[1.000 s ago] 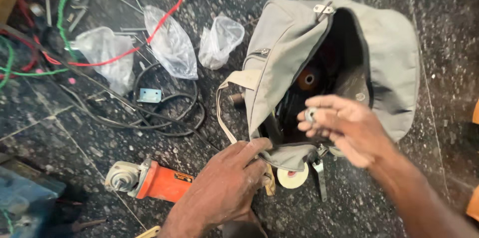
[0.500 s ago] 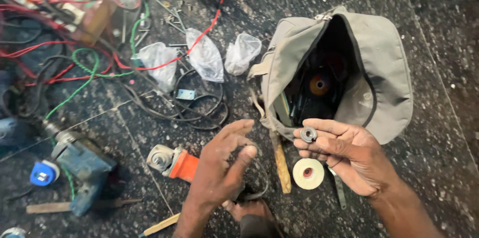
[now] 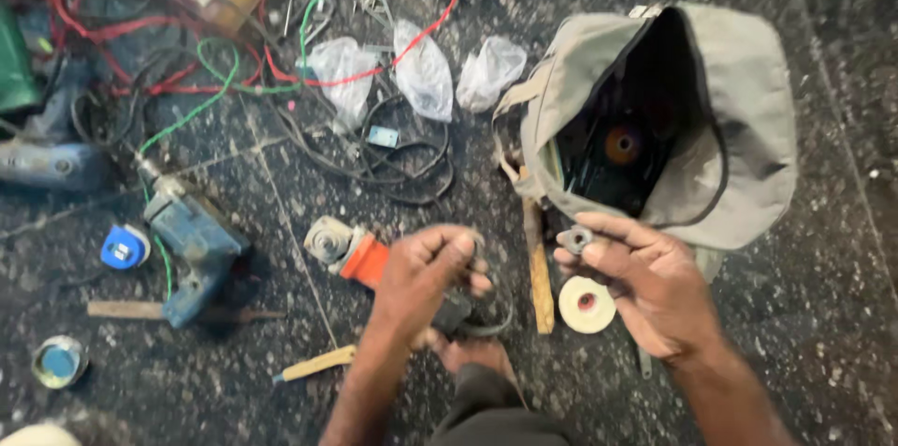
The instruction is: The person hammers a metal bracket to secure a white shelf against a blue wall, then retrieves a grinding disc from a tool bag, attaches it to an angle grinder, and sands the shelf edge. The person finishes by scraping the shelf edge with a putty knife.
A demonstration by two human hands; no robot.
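My right hand (image 3: pixel 650 282) holds a small grey metal ring nut (image 3: pixel 577 240) between thumb and fingers, just below the mouth of an open grey tool bag (image 3: pixel 739 119). My left hand (image 3: pixel 426 278) is curled over the black body and cord of an orange angle grinder (image 3: pixel 351 252) lying on the dark stone floor. A white tape roll (image 3: pixel 586 304) and a wooden-handled tool (image 3: pixel 538 268) lie between my hands. Inside the bag I see dark tools and a round orange-centred disc (image 3: pixel 622 143).
A blue power drill (image 3: pixel 192 245) lies at left beside a blue tape measure (image 3: pixel 123 247). Tangled red, green and black wires (image 3: pixel 281 72) and three clear plastic bags (image 3: pixel 421 72) fill the upper left. A small round tin (image 3: pixel 58 362) and wooden sticks (image 3: pixel 313 365) lie near the bottom left.
The view has shifted, showing more floor at left. My left hand has closed down onto the grinder's cord and body. My right hand has come out of the bag with the ring nut.
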